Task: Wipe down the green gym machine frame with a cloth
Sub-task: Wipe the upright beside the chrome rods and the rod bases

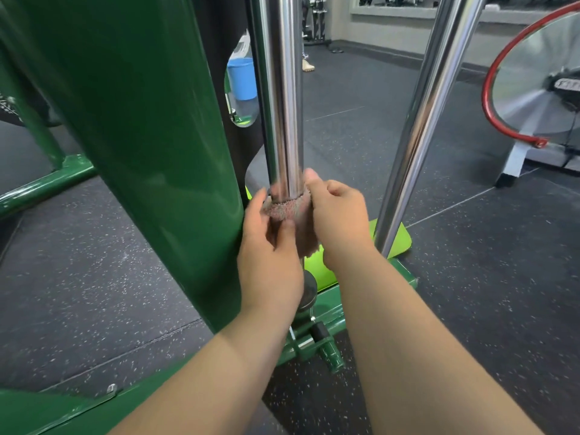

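We grip a brown cloth (287, 211) with both hands, the left hand (270, 262) and the right hand (337, 221) curling it around a chrome pole (282, 98) low on the green gym machine. The cloth hugs the pole just beside the wide green column (141, 120), above the green base bar (326, 312). To do this pass well, we judge the wrap should stay snug all round, sliding evenly along the pole so no strip is missed, before we move to the painted frame itself. A second chrome pole (423, 120) stands to the right; farther off, a blue bucket (241, 78) and an exercise bike wheel (533, 80) sit on the black rubber floor (470, 277).
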`<state>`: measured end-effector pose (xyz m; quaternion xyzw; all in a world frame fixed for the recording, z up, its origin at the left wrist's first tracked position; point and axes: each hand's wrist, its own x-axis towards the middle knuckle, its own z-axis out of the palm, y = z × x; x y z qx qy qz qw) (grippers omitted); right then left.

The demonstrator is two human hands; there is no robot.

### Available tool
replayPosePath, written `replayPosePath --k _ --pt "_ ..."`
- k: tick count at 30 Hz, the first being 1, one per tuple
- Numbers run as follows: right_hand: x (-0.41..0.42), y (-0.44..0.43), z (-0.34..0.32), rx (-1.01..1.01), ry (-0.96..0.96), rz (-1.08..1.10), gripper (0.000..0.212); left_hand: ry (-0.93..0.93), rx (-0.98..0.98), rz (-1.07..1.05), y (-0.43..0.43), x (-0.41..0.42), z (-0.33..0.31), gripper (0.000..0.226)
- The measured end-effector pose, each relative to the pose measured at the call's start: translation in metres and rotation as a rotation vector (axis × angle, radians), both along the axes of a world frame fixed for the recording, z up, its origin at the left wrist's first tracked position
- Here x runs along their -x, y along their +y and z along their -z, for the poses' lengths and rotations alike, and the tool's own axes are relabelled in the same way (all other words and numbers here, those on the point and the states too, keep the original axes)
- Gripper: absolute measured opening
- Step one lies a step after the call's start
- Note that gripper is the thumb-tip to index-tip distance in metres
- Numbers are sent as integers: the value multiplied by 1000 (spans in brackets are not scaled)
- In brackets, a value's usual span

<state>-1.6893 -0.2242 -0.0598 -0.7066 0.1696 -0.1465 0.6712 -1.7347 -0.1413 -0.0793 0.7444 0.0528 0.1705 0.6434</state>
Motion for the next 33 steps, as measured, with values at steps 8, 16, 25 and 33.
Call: replayPosePath --k 8,16,25,33 --pt "13 -14 20 -283 -188 -809 62 -42 -170 196 31 21 -7 62" --pt "-8 3 14 -392 -196 -762 39 -373 -343 -34 43 36 -3 52" --pt "10 20 111 -142 148 -549 25 -363 -630 -37 73 42 41 39" --pt "-25 0 35 -290 -122 -776 58 -406 -857 -32 79 36 57 34"
